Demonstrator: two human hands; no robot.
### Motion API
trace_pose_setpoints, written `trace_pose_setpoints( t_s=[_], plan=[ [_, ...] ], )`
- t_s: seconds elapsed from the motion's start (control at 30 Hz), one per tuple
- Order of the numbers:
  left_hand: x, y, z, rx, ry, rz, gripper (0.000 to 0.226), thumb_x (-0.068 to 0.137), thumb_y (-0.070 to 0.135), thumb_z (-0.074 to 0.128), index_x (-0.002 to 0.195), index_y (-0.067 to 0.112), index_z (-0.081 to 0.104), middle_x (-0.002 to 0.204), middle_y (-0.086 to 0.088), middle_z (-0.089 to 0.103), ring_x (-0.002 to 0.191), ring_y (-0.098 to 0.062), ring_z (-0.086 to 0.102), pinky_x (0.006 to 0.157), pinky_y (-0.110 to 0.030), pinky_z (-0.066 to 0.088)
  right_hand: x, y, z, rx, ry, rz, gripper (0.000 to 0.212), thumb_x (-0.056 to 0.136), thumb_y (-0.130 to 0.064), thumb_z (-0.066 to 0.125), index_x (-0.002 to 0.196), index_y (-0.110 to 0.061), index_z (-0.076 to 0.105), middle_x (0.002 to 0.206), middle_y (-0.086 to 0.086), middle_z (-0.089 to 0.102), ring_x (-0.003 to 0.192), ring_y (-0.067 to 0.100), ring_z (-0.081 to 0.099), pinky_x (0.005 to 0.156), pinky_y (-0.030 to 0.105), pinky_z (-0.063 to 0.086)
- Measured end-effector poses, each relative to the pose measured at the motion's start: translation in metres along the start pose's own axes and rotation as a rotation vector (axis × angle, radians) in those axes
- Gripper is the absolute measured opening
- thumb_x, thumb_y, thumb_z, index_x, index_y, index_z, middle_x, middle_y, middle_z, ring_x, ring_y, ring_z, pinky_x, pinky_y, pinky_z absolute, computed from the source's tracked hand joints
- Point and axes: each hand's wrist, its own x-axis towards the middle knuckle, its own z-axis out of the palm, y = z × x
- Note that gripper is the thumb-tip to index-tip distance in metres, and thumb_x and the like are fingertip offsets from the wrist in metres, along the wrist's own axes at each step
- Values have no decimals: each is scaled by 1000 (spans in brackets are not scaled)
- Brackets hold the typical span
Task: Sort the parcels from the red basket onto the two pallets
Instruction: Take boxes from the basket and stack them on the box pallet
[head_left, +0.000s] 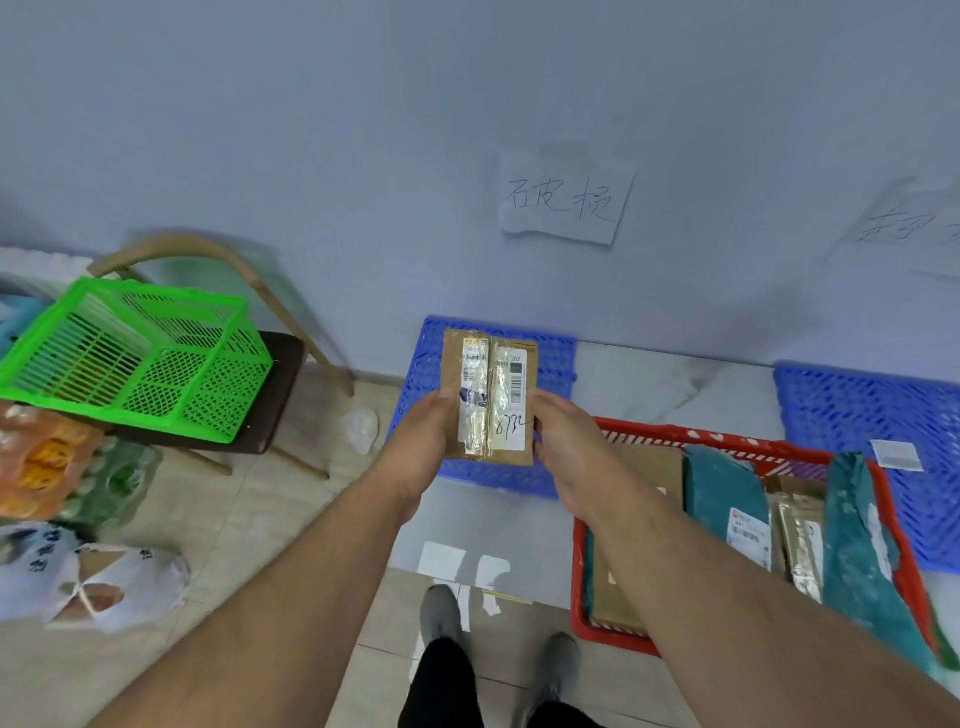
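Observation:
A small brown cardboard parcel (488, 395), taped down its middle and bearing white labels, hangs in the air above the left blue pallet (556, 358). My left hand (428, 441) grips its lower left edge and my right hand (563, 441) grips its lower right edge. The red basket (748, 447) stands on the floor to the right and holds several parcels: teal bags (724, 493) and brown boxes (649, 467). A second blue pallet (872, 410) lies at the far right with a small white slip (897, 455) on it.
A green basket (140, 358) sits on a dark chair (283, 384) at left. Bags of goods (78, 577) lie on the floor below it. Two handwritten paper signs (566, 200) hang on the wall above the pallets. My feet (441, 608) stand near the basket.

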Motion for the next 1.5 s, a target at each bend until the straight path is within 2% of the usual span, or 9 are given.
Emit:
trace_pose_setpoints(
  t_s=[0.13,0.33,0.53,0.83,0.97,1.07,1.3,1.43,1.5],
  plan=[
    [41,-4,-19,13,-3,-45,30,107,50,42,115,41,70,119,18,75,117,-5,66,114,-37,40,32,-2,21,1,34,36,33,102,-38,54,122,-28,79,112,-4,83,111,19,76,113,51,53],
    [130,-2,-58,23,-59,-131,29,98,60,52,112,43,71,112,18,78,115,-10,71,108,-36,48,106,-16,64,-17,91,93,33,101,-38,53,121,-32,79,109,-6,84,108,17,78,109,50,57],
    [253,-17,-86,37,-119,-158,26,105,50,53,120,38,70,113,14,80,113,-11,73,108,-37,49,214,-12,103,35,133,137,30,107,-35,53,119,-30,80,108,-5,84,108,17,78,108,45,58],
    [380,-47,-107,92,-117,-151,15,106,32,57,116,37,68,112,14,79,104,-6,73,81,-22,50,337,3,134,130,176,190,29,108,-16,51,122,-16,76,115,7,82,102,20,77,80,30,59],
    [413,-57,-111,104,-132,-154,25,107,22,56,126,35,66,115,15,78,96,0,74,71,-12,49,369,5,143,116,183,222,28,106,-15,50,116,-14,77,111,11,82,95,22,76,83,37,60],
    [433,-63,-113,130,-149,-171,29,107,18,55,132,32,63,119,13,76,98,1,73,63,-4,48,385,4,148,165,173,230,27,106,-13,50,111,-14,76,112,13,81,87,21,75,71,29,59],
    [461,-76,-115,161,-190,-189,33,106,18,56,133,38,59,112,21,73,97,4,68,64,-8,47,405,12,153,224,170,266,26,106,-19,53,117,-16,76,105,7,83,85,18,73,75,29,57],
    [466,-75,-114,174,-184,-172,31,106,14,56,119,42,62,111,18,75,101,0,69,70,-11,47,411,11,154,229,197,254,26,105,-21,52,113,-17,77,81,-1,83,77,15,72,71,29,54],
    [468,-76,-113,172,-188,-166,34,105,14,56,128,39,61,117,15,75,108,-4,70,75,-14,47,412,8,153,210,208,238,29,105,-22,52,117,-13,77,76,-2,81,66,12,71,64,27,54]
  ],
)
